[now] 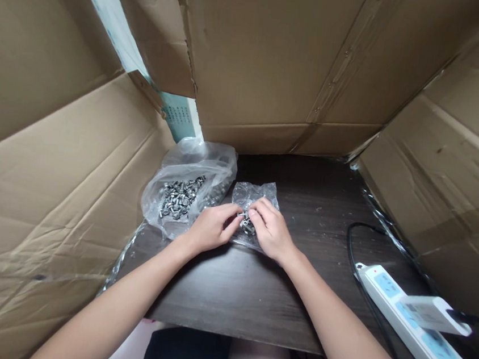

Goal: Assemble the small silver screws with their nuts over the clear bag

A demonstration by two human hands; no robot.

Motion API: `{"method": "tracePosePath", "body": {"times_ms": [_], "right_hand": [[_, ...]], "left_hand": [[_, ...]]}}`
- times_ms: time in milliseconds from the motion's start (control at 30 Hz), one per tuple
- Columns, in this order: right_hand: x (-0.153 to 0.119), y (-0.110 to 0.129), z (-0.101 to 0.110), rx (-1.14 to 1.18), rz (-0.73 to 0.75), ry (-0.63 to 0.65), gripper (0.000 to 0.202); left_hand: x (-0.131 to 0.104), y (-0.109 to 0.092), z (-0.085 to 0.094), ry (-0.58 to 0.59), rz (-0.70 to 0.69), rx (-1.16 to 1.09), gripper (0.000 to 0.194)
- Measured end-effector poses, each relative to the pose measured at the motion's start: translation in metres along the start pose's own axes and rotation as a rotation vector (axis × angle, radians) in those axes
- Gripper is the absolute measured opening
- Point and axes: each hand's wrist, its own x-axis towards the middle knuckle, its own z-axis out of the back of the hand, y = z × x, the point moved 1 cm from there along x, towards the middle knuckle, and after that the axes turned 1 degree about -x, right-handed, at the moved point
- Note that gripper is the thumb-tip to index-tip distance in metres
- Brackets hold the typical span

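Note:
My left hand (217,224) is closed in a pinch at the left side of a small heap of shiny metal screws (247,226), with a small metal screw at its fingertips. From the right, my right hand (270,228) curls over the same heap, thumb and fingers drawn together at a small metal piece. Its grip is partly hidden by the fingers. The heap lies on a small clear plastic bag (255,190) spread on the table. Left of my hands, a larger clear plastic bag (224,161) stands open with many loose metal screws (181,197) inside.
The dark wooden table (232,287) is walled by cardboard on the left (70,196), back (277,63) and right (452,145). At the right edge lies a white power strip (398,299) with a plugged-in white adapter (431,314) and a black cable (349,242).

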Motion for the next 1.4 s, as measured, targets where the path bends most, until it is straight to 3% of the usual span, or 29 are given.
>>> {"method": "tracePosePath", "body": {"times_ms": [100,333,567,1133,1400], "right_hand": [[0.0009,0.0010,0.0004,0.031,0.038,0.028,0.015],[0.0010,-0.0043,-0.0042,0.046,0.032,0.018,0.033],[0.0006,0.0002,-0.0005,0.055,0.046,0.024,0.017],[-0.0006,-0.0047,-0.0063,0.071,0.013,0.030,0.044],[0.0005,-0.0012,-0.0025,0.051,0.047,0.027,0.031]], "left_hand": [[0.0000,0.0010,0.0005,-0.004,0.002,0.000,0.019],[0.0003,-0.0010,0.0006,0.018,-0.001,-0.014,0.021],[0.0001,-0.0011,0.0008,0.011,-0.004,-0.025,0.020],[-0.0004,-0.0015,-0.0001,0.074,-0.036,-0.020,0.020],[0.0003,-0.0018,0.0012,0.065,-0.050,-0.024,0.026]]}}
